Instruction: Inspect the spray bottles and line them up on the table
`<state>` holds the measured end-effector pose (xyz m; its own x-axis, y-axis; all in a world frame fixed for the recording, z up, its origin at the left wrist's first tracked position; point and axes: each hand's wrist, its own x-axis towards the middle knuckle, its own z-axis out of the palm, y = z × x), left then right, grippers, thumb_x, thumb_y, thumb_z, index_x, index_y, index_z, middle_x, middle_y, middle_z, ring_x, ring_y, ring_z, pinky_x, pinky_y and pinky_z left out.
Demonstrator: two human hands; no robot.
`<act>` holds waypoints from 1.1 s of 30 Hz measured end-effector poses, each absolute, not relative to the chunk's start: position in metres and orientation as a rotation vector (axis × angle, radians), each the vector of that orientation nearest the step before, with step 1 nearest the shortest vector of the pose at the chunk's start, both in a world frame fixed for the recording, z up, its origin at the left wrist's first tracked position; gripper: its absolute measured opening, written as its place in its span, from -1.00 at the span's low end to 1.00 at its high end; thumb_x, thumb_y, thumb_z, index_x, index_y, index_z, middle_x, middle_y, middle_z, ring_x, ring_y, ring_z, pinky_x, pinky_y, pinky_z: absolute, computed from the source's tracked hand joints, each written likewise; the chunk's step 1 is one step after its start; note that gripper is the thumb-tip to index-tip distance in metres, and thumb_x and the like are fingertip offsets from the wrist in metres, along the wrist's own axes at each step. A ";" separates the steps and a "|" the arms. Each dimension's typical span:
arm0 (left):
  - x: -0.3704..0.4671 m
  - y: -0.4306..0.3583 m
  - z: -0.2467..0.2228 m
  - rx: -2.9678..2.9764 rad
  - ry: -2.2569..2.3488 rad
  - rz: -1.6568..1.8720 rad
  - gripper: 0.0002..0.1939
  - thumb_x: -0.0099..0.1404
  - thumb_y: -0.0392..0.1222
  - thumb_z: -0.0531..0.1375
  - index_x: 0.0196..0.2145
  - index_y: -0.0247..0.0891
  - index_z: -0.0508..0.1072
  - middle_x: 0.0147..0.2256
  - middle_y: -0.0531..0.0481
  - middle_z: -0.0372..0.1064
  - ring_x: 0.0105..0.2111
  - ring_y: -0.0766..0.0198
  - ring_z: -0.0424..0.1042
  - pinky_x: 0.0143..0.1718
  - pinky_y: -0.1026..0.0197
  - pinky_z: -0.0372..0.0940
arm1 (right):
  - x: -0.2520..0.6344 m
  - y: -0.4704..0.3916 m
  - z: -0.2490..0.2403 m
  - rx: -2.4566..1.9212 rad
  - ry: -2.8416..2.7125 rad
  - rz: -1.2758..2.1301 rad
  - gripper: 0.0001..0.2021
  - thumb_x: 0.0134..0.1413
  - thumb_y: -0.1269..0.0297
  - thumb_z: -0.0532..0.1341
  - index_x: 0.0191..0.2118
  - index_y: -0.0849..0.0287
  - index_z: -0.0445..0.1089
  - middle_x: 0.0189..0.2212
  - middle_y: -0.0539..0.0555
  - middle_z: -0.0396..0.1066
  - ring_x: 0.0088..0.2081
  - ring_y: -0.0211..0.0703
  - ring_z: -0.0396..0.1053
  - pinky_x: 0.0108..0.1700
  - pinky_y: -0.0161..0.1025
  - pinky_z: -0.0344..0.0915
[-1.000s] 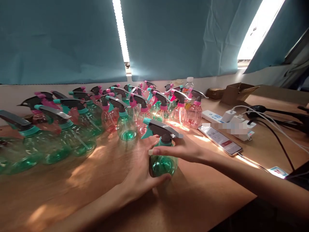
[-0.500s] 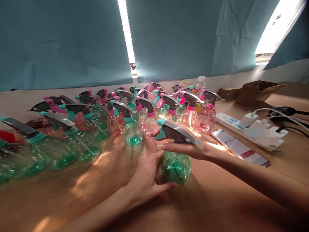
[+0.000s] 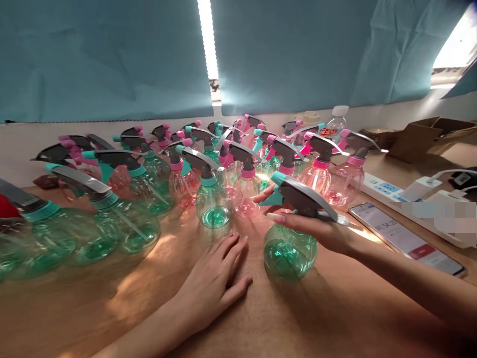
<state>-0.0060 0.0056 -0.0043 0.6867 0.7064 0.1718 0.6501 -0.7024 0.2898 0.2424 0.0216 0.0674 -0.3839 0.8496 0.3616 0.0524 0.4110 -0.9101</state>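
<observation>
- Right hand (image 3: 322, 232) grips the green spray bottle (image 3: 289, 256) around its neck.
- Left hand (image 3: 212, 278) lies open, apart.
- Probably light, slick, thin plastic; neck suits holding.

Wooden desk (image 3: 55, 311); white wall (image 3: 20, 156) behind it. Above desk: blue covering (image 3: 112, 59), narrow bright strip (image 3: 207, 40). Light patches (image 3: 136, 281) on desk.

The left hand (image 3: 210, 288) has come off the green bottle (image 3: 290, 253) it cupped — it now lies palm down on the table (image 3: 257, 323), fingers loosely spread, apart from the bottle. The view has swung left: phone (image 3: 402, 236) and power strip (image 3: 378, 185) sit farther right — and a red thing (image 3: 6, 207) shows at the left edge
</observation>
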 end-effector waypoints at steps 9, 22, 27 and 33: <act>-0.004 0.005 -0.001 2.740 1.107 0.331 -0.47 0.43 -0.04 0.08 0.27 -0.28 0.15 0.26 -0.23 0.12 0.26 -0.08 0.10 0.20 -0.18 0.14 | 0.237 0.020 0.062 -0.960 -1.716 1.017 -0.73 0.07 0.27 0.21 -0.07 0.09 0.33 -0.34 0.04 0.42 -0.24 -0.08 0.40 -0.32 -0.19 0.33; -0.005 0.005 -0.003 2.757 1.108 0.328 -0.46 0.44 -0.01 0.07 0.27 -0.28 0.15 0.27 -0.23 0.12 0.25 -0.08 0.11 0.20 -0.17 0.14 | 0.237 0.021 0.056 -0.940 -1.744 0.975 -0.60 -0.03 0.48 0.13 -0.02 0.05 0.28 -0.09 0.03 0.42 -0.62 -0.42 0.07 -0.31 -0.16 0.36; -0.006 0.006 -0.005 2.751 1.114 0.315 -0.46 0.45 0.01 0.05 0.29 -0.25 0.12 0.28 -0.21 0.09 0.26 -0.06 0.09 0.20 -0.17 0.14 | 0.241 0.022 0.058 -0.971 -1.812 0.955 -0.63 -0.05 0.48 0.11 -0.07 0.05 0.33 -0.50 -0.09 0.33 -0.61 -0.33 0.11 -0.33 -0.16 0.35; -0.008 0.007 -0.012 2.757 1.104 0.418 -0.47 0.45 0.02 0.03 0.29 -0.17 0.10 0.28 -0.15 0.09 0.26 -0.02 0.09 0.22 -0.13 0.11 | 0.242 0.021 0.065 -1.003 -1.830 0.852 -0.80 -0.14 0.47 0.14 -0.32 0.09 0.35 -0.57 -0.08 0.23 -0.52 -0.22 0.25 -0.44 -0.22 0.30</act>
<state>-0.0081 0.0066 -0.0118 0.6916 0.6933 0.2025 0.6538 -0.7201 0.2325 0.2415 0.0207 0.0652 -0.3085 0.8824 0.3552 0.2957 0.4439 -0.8459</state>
